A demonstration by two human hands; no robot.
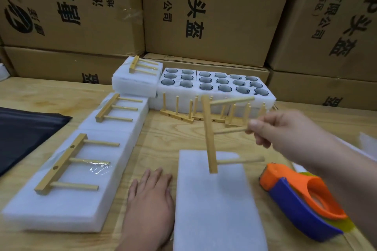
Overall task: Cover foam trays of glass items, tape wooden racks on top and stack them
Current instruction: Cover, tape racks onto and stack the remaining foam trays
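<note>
Wooden three-peg rack [210, 134], pinched by one peg in right hand [285, 130], tilted above covered white foam tray [218, 206] at 6 o'clock. Left hand [151, 195] flat, fingers straight, empty. Risk: thin single-peg pinch lets rack swing, landing crooked.

Beyond the fingertips [254, 123] of our right hand [285, 130], we read print only on the stacked brown cardboard cartons. The middle brown cardboard carton [204, 6] carries, sideways in black, "-P头盔" and smaller "有限公司 (西区)". The right brown cardboard carton [330, 12] repeats "头盔" and "有限公司 (西区)". The left brown cardboard carton [71, 4] shows a round black logo and "地址:"; its larger characters we cannot read with certainty.
</note>
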